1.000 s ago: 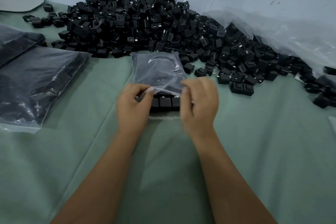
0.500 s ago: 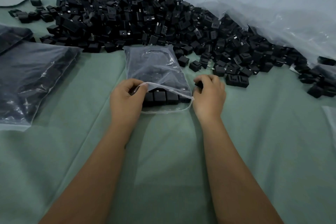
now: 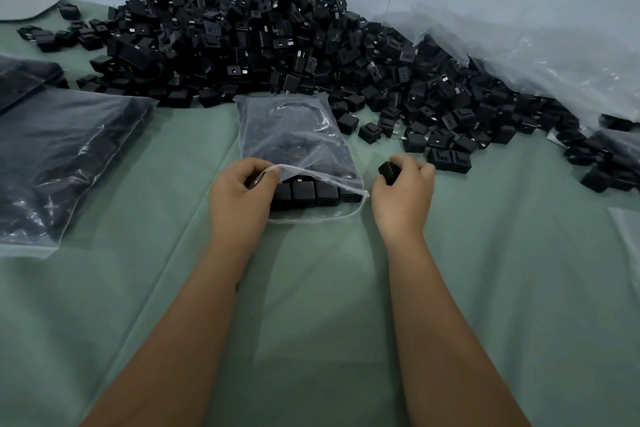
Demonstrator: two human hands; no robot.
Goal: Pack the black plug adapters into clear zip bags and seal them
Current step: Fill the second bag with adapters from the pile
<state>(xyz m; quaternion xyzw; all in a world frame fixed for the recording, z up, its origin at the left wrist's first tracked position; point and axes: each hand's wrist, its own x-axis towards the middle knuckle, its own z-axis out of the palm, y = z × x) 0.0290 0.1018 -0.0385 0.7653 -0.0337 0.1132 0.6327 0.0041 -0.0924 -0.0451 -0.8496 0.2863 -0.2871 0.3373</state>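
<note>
A clear zip bag [image 3: 294, 142] lies on the green cloth, its mouth toward me and gaping open. A row of black plug adapters [image 3: 304, 192] shows inside the mouth. My left hand [image 3: 240, 194] pinches the upper lip of the bag at its left corner and holds it lifted. My right hand [image 3: 403, 194] is just right of the bag, fingers curled round a single black adapter [image 3: 389, 172]. A large heap of loose black adapters [image 3: 277, 42] fills the back of the table.
Filled clear bags [image 3: 59, 163] lie stacked at the left. Crumpled clear plastic sheeting [image 3: 554, 55] drapes over the heap's right side against the wall. A grey round plate [image 3: 24, 3] sits at the far left. Loose adapters [image 3: 446, 156] lie close to my right hand.
My right hand let go of the bag's mouth, moved right to the loose adapters and now holds one. My left hand kept its pinch on the bag's lip.
</note>
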